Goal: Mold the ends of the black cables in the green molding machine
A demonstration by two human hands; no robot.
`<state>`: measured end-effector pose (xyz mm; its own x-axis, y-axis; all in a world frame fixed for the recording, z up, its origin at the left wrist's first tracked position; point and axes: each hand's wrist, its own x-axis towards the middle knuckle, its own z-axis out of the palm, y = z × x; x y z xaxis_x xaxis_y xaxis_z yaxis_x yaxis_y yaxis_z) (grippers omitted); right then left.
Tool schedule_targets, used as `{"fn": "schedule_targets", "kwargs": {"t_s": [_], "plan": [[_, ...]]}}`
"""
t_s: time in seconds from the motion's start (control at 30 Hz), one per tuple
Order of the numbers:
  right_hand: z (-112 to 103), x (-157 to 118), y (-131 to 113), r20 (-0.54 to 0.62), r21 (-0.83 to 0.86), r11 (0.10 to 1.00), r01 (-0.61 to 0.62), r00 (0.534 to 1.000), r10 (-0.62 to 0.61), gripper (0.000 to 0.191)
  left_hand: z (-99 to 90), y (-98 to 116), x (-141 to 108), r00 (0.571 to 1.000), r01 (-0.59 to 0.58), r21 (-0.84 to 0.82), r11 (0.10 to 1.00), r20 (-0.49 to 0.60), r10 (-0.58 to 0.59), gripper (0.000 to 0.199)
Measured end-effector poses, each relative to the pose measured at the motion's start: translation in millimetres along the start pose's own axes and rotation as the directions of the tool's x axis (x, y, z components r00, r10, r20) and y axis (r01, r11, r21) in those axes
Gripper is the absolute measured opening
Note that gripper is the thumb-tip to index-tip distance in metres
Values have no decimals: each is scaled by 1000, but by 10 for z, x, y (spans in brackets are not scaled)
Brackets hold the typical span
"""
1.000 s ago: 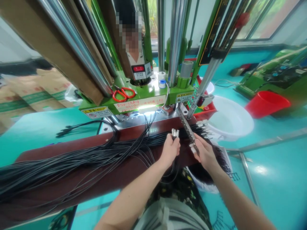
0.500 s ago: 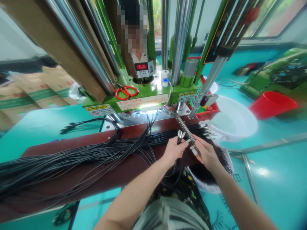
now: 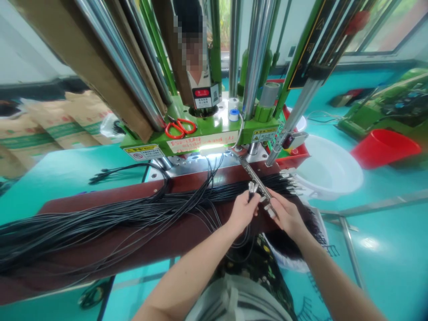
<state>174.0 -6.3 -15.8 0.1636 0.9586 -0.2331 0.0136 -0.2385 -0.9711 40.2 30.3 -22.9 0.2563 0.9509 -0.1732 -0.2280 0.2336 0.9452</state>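
My left hand (image 3: 242, 210) is closed around several black cables whose silvery connector ends (image 3: 253, 187) stick up past the thumb. Just right of it, my right hand (image 3: 286, 214) grips the near end of a narrow metal bar (image 3: 257, 180) with small fittings along it. The bar slants away from me, its far end close to the green press. Pale connector pieces show at the bar's near end, by my right fingers. A thick bundle of black cables (image 3: 140, 211) lies along the brown board (image 3: 127, 254), passing under the bar.
Red-handled scissors (image 3: 180, 129) and a blue-and-white tape roll (image 3: 234, 115) lie on the green press (image 3: 214, 127). To the right stand a white tub (image 3: 329, 167), a red bucket (image 3: 384, 149) and a red crate (image 3: 294, 158). Dark cables fill a lined container (image 3: 287, 245) below my right hand.
The whole view has shifted slightly, so the scene sits a little further right. My left fingers have moved slightly away from the bar; the right hand keeps its hold.
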Motion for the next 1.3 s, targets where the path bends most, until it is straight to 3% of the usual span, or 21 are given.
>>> {"fn": "schedule_targets", "kwargs": {"t_s": [0.1, 0.2, 0.33, 0.7, 0.87, 1.07, 1.3], "plan": [[14, -30, -70, -53, 109, 992, -64, 996, 70, 47, -7, 50, 10, 995, 0, -116, 993, -97, -11, 28], [18, -52, -123, -93, 155, 984, -93, 990, 108, 47, -4, 97, 5, 993, 63, -192, 979, -87, -81, 27], [13, -53, -142, -55, 148, 987, -63, 996, 72, 46, 5, 120, -5, 992, 128, -102, 987, 16, -127, 31], [-30, -45, -164, 5, 136, 989, -52, 999, 51, 48, -13, 102, 28, 980, 199, -33, 979, 27, -198, 34], [-39, -44, -143, -6, 80, 995, -58, 998, 58, 50, -26, 53, 39, 985, 172, -32, 985, 39, -171, 34], [-76, 13, -13, 52, -29, 1000, 11, 999, -9, 52, -60, -7, 33, 993, 113, 32, 993, -20, -113, 33], [-34, -79, -129, -21, 113, 988, -109, 993, 112, 42, -41, 109, 26, 994, 35, -107, 994, -101, -46, 29]]}}
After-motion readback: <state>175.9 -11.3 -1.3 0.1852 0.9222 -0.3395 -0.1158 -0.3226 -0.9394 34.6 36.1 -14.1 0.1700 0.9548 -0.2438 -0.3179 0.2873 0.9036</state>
